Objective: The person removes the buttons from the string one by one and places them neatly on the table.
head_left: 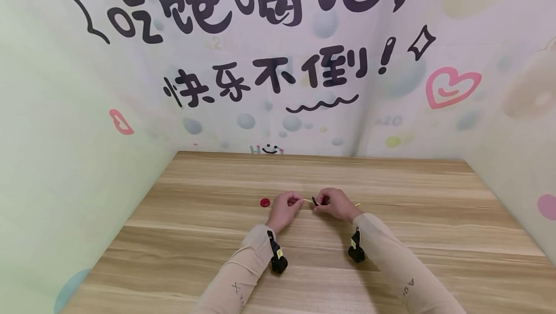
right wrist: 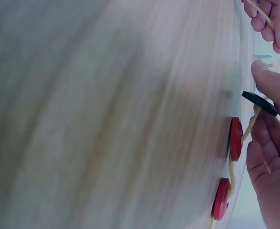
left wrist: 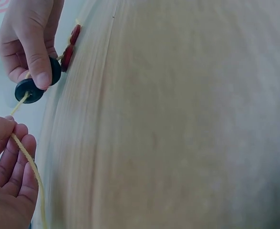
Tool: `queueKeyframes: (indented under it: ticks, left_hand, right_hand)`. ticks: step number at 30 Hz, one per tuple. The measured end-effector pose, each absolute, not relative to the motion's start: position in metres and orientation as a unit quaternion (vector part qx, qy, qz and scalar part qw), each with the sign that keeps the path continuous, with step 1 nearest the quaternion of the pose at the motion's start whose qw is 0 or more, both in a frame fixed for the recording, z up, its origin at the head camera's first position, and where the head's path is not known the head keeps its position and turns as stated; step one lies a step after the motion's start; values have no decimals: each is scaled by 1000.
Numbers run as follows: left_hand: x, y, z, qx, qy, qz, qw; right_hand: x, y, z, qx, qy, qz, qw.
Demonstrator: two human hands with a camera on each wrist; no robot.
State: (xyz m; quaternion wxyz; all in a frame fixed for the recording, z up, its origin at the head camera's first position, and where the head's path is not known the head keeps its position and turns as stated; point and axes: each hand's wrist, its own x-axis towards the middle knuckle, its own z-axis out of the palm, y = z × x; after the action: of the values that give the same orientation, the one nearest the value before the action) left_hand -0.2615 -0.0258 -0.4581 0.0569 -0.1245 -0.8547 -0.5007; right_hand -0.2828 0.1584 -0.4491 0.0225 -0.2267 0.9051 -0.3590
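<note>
Between thumb and fingertips, my left hand [head_left: 286,208] pinches a thin yellow cord [left wrist: 35,167], whose loose end hangs down in the left wrist view. My right hand [head_left: 336,204], close by on the right, grips a black button [left wrist: 29,90] threaded on the cord. A second black button [left wrist: 55,70] sits beside its thumb. Beyond the right hand, two red buttons [right wrist: 235,138] [right wrist: 221,199] hang on the same cord in the right wrist view. Part of the cord is hidden by the right hand's fingers.
A separate red button [head_left: 265,202] lies on the wooden table [head_left: 195,217], just left of my left hand. Behind the table stands a printed wall [head_left: 269,126] with large black writing. Pale side walls flank the table.
</note>
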Motion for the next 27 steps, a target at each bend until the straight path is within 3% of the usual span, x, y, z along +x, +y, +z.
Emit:
queueKeyframes:
  ticks: [17, 27]
  left_hand:
    - [-264, -30, -455, -110, -855, -505, 45]
    - [-262, -28, -452, -127, -851, -507, 51]
  right_hand:
    - [-283, 158, -443, -336, 891, -304, -23]
    - [-280, 156, -443, -317, 892, -321, -28]
